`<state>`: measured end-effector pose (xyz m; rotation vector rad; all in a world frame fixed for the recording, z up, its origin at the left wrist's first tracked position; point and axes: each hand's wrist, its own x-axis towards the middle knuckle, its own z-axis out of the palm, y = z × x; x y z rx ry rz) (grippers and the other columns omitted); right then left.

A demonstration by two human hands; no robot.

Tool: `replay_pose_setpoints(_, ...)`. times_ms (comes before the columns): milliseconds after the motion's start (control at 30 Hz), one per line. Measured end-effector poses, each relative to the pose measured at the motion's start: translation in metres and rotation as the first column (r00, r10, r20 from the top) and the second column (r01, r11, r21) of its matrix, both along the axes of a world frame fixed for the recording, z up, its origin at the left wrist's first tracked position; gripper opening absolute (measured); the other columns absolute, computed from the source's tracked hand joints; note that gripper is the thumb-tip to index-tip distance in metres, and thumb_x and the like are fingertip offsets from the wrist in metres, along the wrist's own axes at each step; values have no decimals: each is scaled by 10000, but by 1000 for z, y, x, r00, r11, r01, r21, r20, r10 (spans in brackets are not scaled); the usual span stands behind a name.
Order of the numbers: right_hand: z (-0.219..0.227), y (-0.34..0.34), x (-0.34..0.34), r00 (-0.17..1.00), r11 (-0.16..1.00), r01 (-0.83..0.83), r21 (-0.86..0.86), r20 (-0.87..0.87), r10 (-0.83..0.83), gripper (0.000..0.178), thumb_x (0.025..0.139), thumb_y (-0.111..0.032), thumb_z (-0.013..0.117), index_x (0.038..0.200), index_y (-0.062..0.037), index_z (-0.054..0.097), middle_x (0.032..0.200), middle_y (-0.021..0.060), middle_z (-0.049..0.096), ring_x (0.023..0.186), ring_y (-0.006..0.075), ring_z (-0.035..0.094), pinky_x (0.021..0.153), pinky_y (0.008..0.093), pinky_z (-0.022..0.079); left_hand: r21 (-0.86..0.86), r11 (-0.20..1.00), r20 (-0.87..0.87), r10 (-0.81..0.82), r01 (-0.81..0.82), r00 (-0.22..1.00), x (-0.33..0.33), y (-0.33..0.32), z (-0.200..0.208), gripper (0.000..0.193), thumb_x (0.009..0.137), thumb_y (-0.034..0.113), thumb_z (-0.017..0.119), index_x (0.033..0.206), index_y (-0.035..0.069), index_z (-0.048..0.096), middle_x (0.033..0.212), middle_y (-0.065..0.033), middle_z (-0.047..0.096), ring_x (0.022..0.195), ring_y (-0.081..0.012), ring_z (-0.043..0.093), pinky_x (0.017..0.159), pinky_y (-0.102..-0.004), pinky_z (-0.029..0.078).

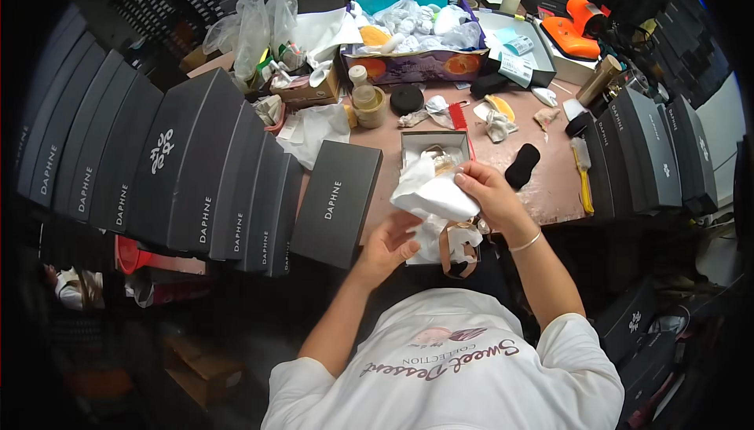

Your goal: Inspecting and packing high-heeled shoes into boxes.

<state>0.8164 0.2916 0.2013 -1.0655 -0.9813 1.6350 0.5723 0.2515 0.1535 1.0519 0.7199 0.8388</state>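
Observation:
A sheet of white tissue paper (436, 196) is pinched between the thumb and fingers of my right hand (493, 198), over an open grey shoebox (408, 138). My left hand (388, 249), thumb and fingers apart, is beside the paper's lower left edge and the near end of the box. Whether its fingertips touch the paper is hard to make out. At the near end, a brown-strapped shoe (449, 256) lies with more white paper (426, 243). Part of a second light-brown item (444, 157) shows in the far end. The paper hides the box's middle.
A dark lid (338, 202) lies left of the box, beside a row of dark shoeboxes (188, 163). More shoeboxes (628, 151) stand right. Behind are a purple carton of crumpled plastic (416, 67), a bottle (363, 92), a red comb (458, 116), a black pad (522, 165) and a yellow-handled brush (582, 175).

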Motion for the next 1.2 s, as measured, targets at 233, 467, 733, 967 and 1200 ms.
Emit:
replay_pose_setpoints(233,-30,-62,-39,882,959,175,-222,-399,-253,151,1007,-135,536,1108,-30,575,1003,32,639,848,80,618,739,237,517,-127,881,401,465,-455,789,32,-21,-13,220,951,95,634,1150,34,564,1081,-68,638,1027,-156,616,937,-320,504)
replay_pose_setpoints(467,-14,-81,-30,848,853,42,521,433,-306,151,913,15,567,1054,-12,615,909,86,676,765,132,637,676,268,522,-452,860,179,347,-237,921,10,-37,6,630,970,563,478,1365,75,414,1319,-142,554,1120,-275,626,945,-429,515)
replay_pose_setpoints(733,-5,-94,-61,751,537,-527,659,657,-69,253,806,-50,694,1055,-34,656,1035,134,678,957,299,653,842,362,526,-265,902,178,394,-342,902,1,-39,13,274,964,83,574,1214,-29,590,1101,-116,673,977,-223,665,889,-333,507)
replay_pose_setpoints(967,-15,-85,-20,984,983,-177,39,-5,177,373,1016,-143,483,1355,8,448,1195,155,621,980,182,653,860,312,530,503,861,-251,225,-72,941,-29,-21,23,226,882,9,605,1091,-28,685,1124,-149,664,1013,-221,649,887,-304,500)
replay_pose_setpoints(1200,-5,-80,-40,678,726,-482,491,733,-45,821,795,-133,759,1482,-72,313,1462,175,358,1240,331,507,943,386,495,-381,916,167,197,-121,966,-26,-40,-4,319,944,263,636,1057,-34,651,931,-117,690,815,-182,674,735,-289,545)
